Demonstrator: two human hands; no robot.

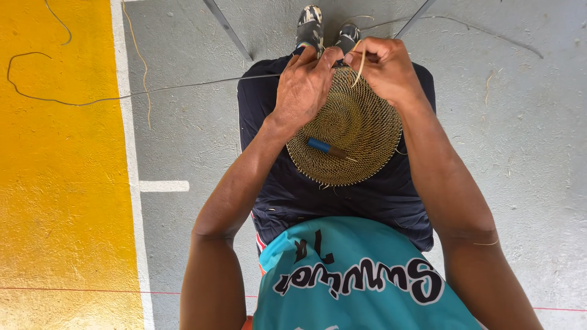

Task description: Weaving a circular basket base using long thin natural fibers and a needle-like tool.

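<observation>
Grey concrete floor (526, 153) w/ yellow painted zone (61, 183), white border line (129, 153); bright daylight.

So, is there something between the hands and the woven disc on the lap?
Nothing visible is. The left hand and the right hand both rest directly on the far edge of the woven disc. A small blue tool lies on the disc, apart from both hands.

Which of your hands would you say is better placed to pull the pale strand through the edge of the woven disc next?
Probably the right hand: it pinches the pale strand at the far rim, while the left hand steadies the woven disc.
</observation>
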